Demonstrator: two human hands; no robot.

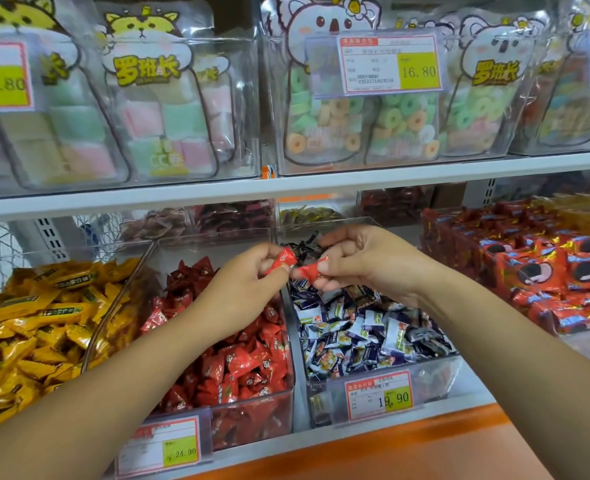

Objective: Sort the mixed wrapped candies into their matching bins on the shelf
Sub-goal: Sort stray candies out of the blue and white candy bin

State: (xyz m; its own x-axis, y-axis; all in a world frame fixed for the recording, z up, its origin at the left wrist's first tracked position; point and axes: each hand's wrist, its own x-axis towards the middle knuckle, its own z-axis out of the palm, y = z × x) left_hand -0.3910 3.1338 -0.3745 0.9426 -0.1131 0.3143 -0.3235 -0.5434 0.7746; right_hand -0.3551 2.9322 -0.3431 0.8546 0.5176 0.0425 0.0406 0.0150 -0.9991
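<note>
Red candies (281, 261) — left hand (248, 276), right hand (362, 261)

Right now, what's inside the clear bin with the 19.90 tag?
Blue-and-white wrapped candies fill the bin. The right hand, pinching a red candy, covers part of the back.

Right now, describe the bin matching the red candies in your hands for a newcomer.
Lower shelf, front row of bins. The target bin sits under the left hand, between the yellow bin and the blue bin. Unlike them, it holds red wrappers and bears a 24.90 tag.
</note>
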